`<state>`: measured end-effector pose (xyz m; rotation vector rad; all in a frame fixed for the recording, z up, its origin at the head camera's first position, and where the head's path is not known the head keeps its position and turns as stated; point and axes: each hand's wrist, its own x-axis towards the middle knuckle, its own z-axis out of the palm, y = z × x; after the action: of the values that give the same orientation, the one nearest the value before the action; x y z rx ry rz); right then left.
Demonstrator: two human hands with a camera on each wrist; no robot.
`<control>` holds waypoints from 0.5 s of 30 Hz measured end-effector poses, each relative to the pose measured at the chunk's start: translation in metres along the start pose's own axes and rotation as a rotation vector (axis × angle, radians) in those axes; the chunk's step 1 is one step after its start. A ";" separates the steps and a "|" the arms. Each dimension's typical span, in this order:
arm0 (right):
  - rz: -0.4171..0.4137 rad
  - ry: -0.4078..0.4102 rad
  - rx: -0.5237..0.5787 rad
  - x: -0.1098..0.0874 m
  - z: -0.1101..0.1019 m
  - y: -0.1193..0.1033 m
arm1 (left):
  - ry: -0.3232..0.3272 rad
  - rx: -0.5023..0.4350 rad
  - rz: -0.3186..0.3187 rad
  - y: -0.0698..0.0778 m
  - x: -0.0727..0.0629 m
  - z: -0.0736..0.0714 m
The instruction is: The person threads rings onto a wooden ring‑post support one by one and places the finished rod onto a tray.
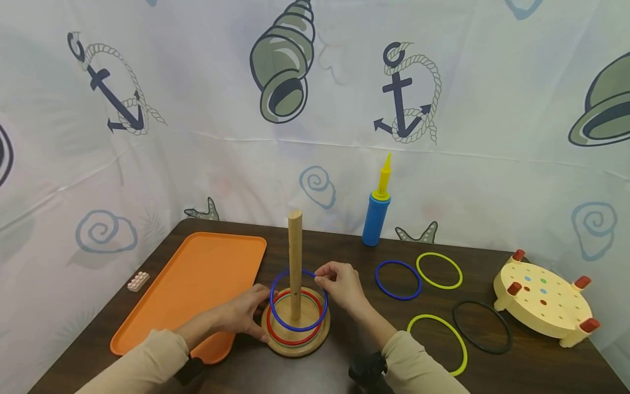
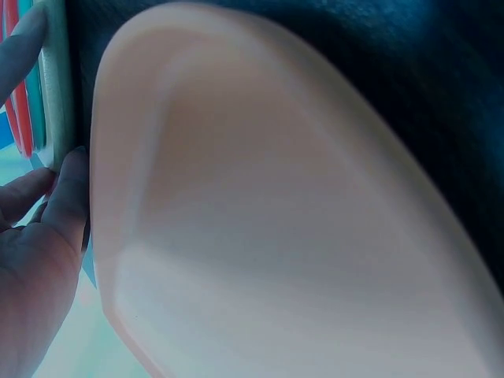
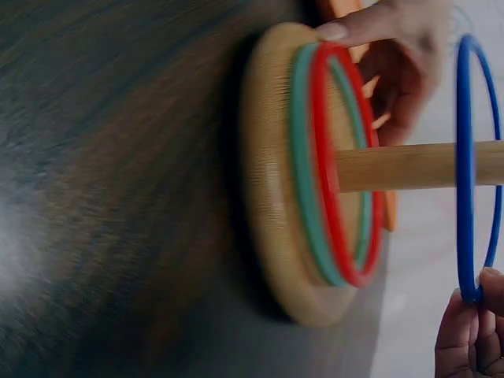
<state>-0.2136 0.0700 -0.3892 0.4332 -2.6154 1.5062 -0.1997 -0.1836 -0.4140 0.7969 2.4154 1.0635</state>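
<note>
My right hand pinches the edge of a blue ring between thumb and fingers. That ring encircles the upright wooden post and is held above the round wooden base. On the base, around the foot of the post, a red ring lies over a green ring. My left hand grips the left edge of the base, thumb at the front and fingers farther back. Part of those fingers is hidden behind the rings in the head view.
Left of the base lies an orange tray, with a small pale studded block beyond it. To the right are another blue ring, two yellow rings, a black ring and a cream pegboard with red-tipped legs. A blue-yellow pump stands behind.
</note>
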 end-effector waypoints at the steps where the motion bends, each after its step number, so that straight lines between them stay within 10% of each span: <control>1: 0.000 -0.010 -0.012 -0.001 0.002 0.003 | -0.001 -0.001 -0.001 0.000 0.000 0.000; 15: 0.091 -0.038 -0.074 -0.003 0.019 0.018 | -0.007 0.016 -0.008 0.001 0.000 -0.001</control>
<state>-0.2145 0.0629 -0.4141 0.3433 -2.7449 1.4344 -0.2000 -0.1836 -0.4131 0.7940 2.4220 1.0379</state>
